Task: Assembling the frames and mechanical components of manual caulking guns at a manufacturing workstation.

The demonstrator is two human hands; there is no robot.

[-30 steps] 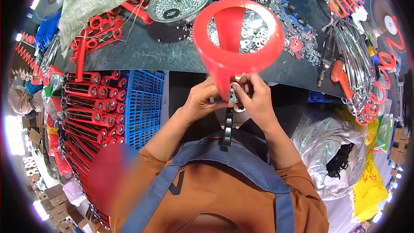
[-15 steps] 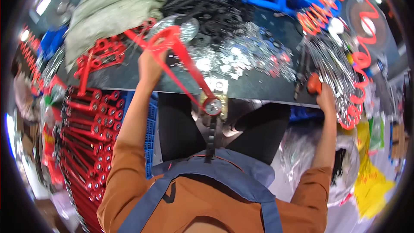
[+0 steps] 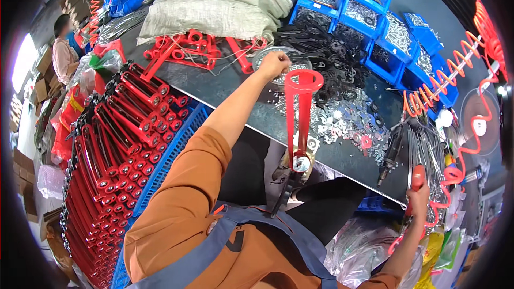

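My left hand [image 3: 273,65] reaches over a round metal dish [image 3: 260,59] of small shiny parts, its fingers drawn together; whether anything is between them I cannot make out. At the table's front edge, a red forked metal piece with a ring at its top [image 3: 303,108] stands upright on a metal fixture [image 3: 311,145]. Neither hand touches it. Off to the right, my right hand [image 3: 418,199] is wrapped round a red-handled tool [image 3: 417,175]; the tool's working end cannot be seen clearly.
Washers and small hardware [image 3: 342,128] lie loose beside black parts [image 3: 342,69]. Blue bins [image 3: 393,43] stand at the back right. More red pieces [image 3: 187,53] lie by a pale sack [image 3: 214,8]; many fill a blue crate [image 3: 166,168] at left. Red coiled hoses [image 3: 455,174] hang at right.
My left hand has let go of the red forked piece, which now stands upright on the fixture, and moved to the dish. My right hand keeps the red-handled tool. The view has turned.
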